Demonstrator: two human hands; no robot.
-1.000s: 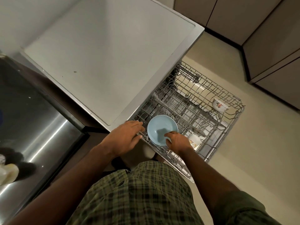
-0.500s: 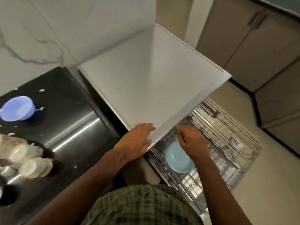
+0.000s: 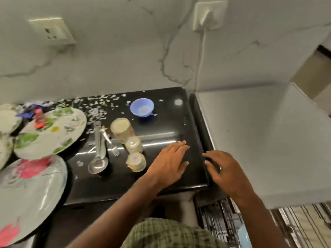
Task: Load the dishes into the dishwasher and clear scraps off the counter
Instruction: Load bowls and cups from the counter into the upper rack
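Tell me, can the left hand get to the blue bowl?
Probably yes. The left hand is open and holds nothing, and the black counter between it and the blue bowl looks bare; the cups stand off to the side.

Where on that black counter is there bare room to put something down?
Bare: the black counter between the small blue bowl, the left hand and the right edge. Crowded: left side, with floral plates, cutlery, cups, scraps.

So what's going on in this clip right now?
A person in a green checked shirt is at a black counter, mid dish-loading. Both hands are empty: the left hand is spread over the counter, the right hand near its edge. Waiting dishes include a small blue plastic bowl, three cream cups, steel cutlery and floral plates. White scraps litter the back.
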